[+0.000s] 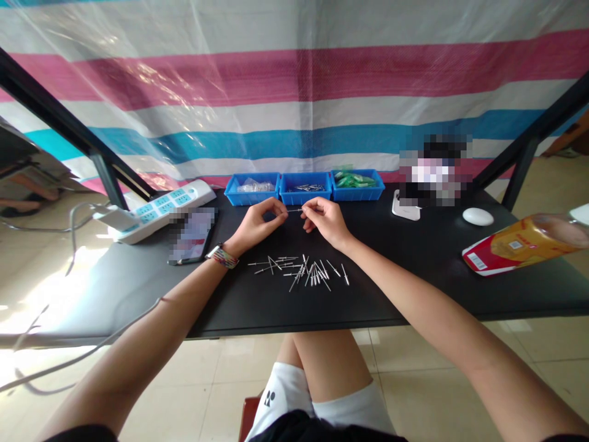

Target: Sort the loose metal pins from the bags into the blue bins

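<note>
A single thin metal blind rivet (294, 210) spans the gap between my two hands, just in front of the blue bins. My left hand (259, 224) pinches its left end between thumb and forefinger. The other end sits in the fingertips of my right hand (327, 222), whose remaining fingers curl below. Closer to me, several loose blind rivets (316, 274) lie scattered on the black table (294, 310), pointing various ways. The middle blue bin (304, 197) behind my hands holds more thin metal pieces that look like rivets.
The left blue bin (252, 198) holds clear plastic bits, the right bin (358, 193) green packets. Leftward are a phone (193, 236) and a power strip (161, 212) with cables. At right stand a drink bottle (519, 244), a white oval object (478, 217) and a white square device (405, 207).
</note>
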A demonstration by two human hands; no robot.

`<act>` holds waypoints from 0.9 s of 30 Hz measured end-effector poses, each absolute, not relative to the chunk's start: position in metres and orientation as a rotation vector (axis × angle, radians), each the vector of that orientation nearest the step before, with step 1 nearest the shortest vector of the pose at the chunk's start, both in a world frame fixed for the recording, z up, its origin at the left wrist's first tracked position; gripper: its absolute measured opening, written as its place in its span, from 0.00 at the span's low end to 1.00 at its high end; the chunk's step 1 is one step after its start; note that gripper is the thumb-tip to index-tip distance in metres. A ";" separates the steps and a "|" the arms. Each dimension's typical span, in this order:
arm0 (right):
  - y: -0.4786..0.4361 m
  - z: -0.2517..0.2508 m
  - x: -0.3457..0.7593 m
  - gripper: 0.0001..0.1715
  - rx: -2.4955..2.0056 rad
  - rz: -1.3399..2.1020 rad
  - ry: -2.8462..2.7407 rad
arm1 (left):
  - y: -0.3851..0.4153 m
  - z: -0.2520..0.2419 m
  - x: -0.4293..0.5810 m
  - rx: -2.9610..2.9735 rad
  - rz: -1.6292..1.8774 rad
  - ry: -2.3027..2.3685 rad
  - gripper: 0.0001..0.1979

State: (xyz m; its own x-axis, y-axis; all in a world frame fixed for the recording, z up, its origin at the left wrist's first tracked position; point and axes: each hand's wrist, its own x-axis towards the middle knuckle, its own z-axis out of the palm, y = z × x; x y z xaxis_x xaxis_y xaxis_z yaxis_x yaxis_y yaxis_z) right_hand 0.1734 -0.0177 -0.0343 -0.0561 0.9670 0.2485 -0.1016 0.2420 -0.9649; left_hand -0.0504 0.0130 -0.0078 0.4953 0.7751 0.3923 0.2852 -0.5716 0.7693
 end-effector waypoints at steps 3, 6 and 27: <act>-0.017 -0.036 0.172 0.32 -0.931 1.076 -1.293 | 0.013 -0.008 -0.050 2.119 1.025 0.872 0.14; -0.017 -0.037 0.171 0.33 -0.947 1.063 -1.307 | 0.013 -0.007 -0.049 2.121 1.047 0.868 0.14; -0.022 -0.027 0.171 0.15 -0.956 1.012 -1.300 | 0.015 -0.010 -0.050 2.200 0.915 0.920 0.26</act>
